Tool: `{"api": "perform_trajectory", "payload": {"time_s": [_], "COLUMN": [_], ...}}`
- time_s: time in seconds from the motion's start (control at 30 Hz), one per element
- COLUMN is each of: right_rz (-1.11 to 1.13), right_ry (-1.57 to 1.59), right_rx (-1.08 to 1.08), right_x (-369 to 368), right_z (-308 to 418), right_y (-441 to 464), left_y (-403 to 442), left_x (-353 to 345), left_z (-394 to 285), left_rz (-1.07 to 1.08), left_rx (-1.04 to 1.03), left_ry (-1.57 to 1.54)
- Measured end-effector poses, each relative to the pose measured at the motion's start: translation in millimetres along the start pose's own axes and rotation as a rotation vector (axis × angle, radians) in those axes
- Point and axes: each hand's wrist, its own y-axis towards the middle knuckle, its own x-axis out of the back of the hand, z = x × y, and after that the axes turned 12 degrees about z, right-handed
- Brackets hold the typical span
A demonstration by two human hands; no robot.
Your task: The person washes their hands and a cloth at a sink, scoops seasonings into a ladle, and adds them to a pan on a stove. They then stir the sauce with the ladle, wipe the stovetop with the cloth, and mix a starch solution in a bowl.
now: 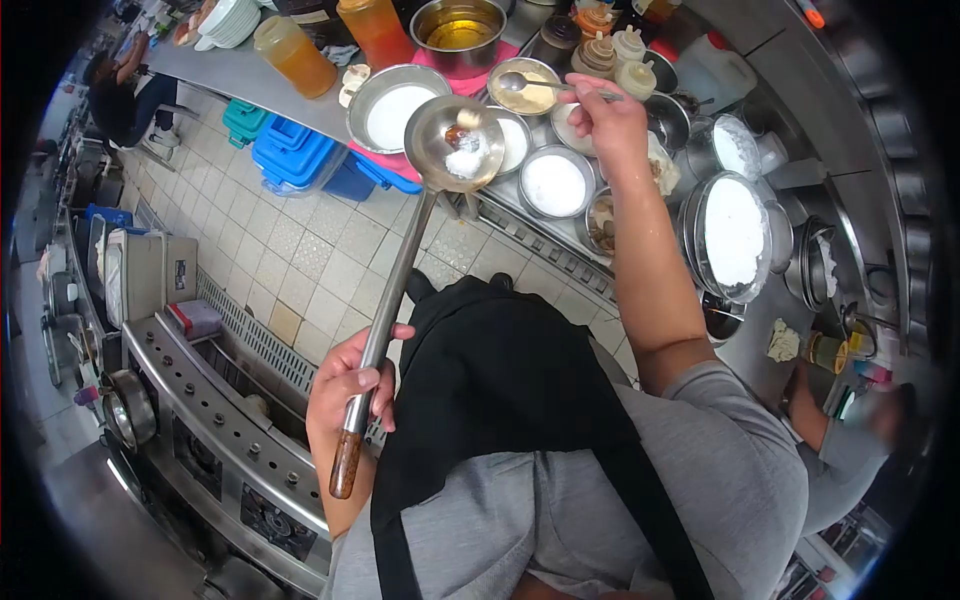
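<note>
My left hand (358,375) is closed around the long metal handle of a ladle (432,150), just above its wooden grip. In the ladle's bowl lie white powder (465,160) and some brown sauce. My right hand (606,118) pinches the handle of a metal spoon (512,82). The spoon's head is over a round container of pale yellow powder (537,97); whether it touches the powder I cannot tell. Close by stand a metal bowl of white powder (398,112) and another bowl of white granules (556,184).
Squeeze bottles (597,55) and a pot of yellow oil (460,32) stand at the back. A large bowl of white powder (733,232) is at right. Blue lidded bins (295,150) sit below the counter. A stove (235,440) is at left. Other people are at far left and lower right.
</note>
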Motion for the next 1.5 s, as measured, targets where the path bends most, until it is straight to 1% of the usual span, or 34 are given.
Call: {"api": "perform_trajectory", "payload": {"time_s": [0.03,0.1,0.13,0.2,0.23,0.3,0.37,0.43,0.5,0.57,0.63,0.7,0.83,0.87,0.9,0.97,1.0,1.07,1.1,1.13,1.17,1.2,1.27,1.3,1.37,1.43,1.5], "right_rz": [0.004,-0.076,-0.058,0.013,0.047,0.038,0.031,-0.096,-0.043,0.102,0.371,0.664,1.205,1.354,1.479,1.674,1.732,1.743,1.791,1.833,1.868,1.823,1.926,1.984,2.077,2.21,2.288], "right_ry": [0.0,-0.047,-0.046,-0.261,-0.259,-0.506,-0.928,-1.331,-1.176,-0.783,-0.504,-0.354,-0.156,-0.112,-0.047,0.075,0.06,0.203,0.185,0.246,0.306,0.234,0.164,0.113,0.07,-0.039,-0.072], "right_rx": [0.001,-0.019,-0.022,-0.096,-0.095,-0.058,0.153,0.538,0.485,0.316,0.129,-0.042,-0.279,-0.292,-0.373,-0.507,-0.516,-0.8,-0.801,-0.934,-1.071,-1.049,-1.027,-1.006,-1.023,-0.978,-0.969], "right_x": [2.1,9.7,12.7,19.7,23.6,32.6,42.7,35.2,16.8,-12.1,-36.3,-76.3,-177.9,-199.3,-220.6,-258.0,-276.4,-308.2,-319.6,-329.9,-340.5,-349.2,-365.7,-373.3,-391.9,-408.5,-424.5], "right_z": [-4.9,-25.9,-33.7,-49.6,-60.1,-78.8,-86.3,-67.9,-42.5,-27.5,-28.3,-19.8,4.3,1.6,0.6,1.2,5.8,19.9,16.9,10.6,8.0,21.3,22.0,22.5,24.6,14.0,9.1], "right_y": [2.0,11.3,12.9,18.7,21.6,26.8,26.0,12.4,-7.0,-32.5,-52.8,-84.0,-173.4,-194.1,-216.3,-263.3,-289.9,-339.2,-354.9,-368.2,-381.3,-406.0,-435.8,-449.5,-478.2,-503.0,-532.5], "left_y": [1.1,2.2,0.6,-5.5,-9.4,-18.8,-32.8,-47.9,-63.4,-76.4,-90.0,-102.8,-127.6,-134.9,-143.0,-160.8,-173.8,-205.9,-222.0,-240.1,-256.9,-272.6,-304.2,-316.8,-349.3,-363.9,-368.1], "left_x": [0.6,1.8,2.3,0.9,-0.7,-4.5,-8.2,-10.6,-10.4,-6.7,1.8,8.5,21.2,21.3,21.4,21.9,22.4,14.1,8.4,2.0,-3.1,-6.9,-10.5,-10.6,-18.9,-40.8,-62.0], "left_z": [1.1,3.7,5.5,10.9,14.2,20.7,26.4,33.2,42.9,52.4,63.5,75.3,100.3,107.3,115.1,132.9,142.3,159.4,168.2,178.4,189.0,199.2,226.1,243.5,287.7,338.4,401.8], "left_rz": [0.019,0.028,0.043,0.032,0.03,-0.013,-0.049,-0.11,-0.176,-0.207,-0.245,-0.323,-0.469,-0.497,-0.524,-0.635,-0.697,-0.788,-0.838,-0.882,-0.916,-0.984,-1.116,-1.206,-1.316,-1.52,-1.741], "left_rx": [-0.008,-0.03,-0.036,-0.064,-0.083,-0.14,-0.152,-0.211,-0.304,-0.432,-0.523,-0.615,-0.837,-0.91,-0.983,-1.06,-1.087,-1.133,-1.131,-1.1,-1.132,-1.139,-1.112,-1.13,-1.022,-1.032,-0.942], "left_ry": [-0.012,-0.027,-0.06,-0.101,-0.117,-0.138,-0.167,-0.133,-0.126,-0.129,-0.098,-0.118,-0.159,-0.169,-0.177,-0.153,-0.127,-0.08,-0.031,0.013,0.016,0.05,0.11,0.164,0.135,-0.054,-0.253]}}
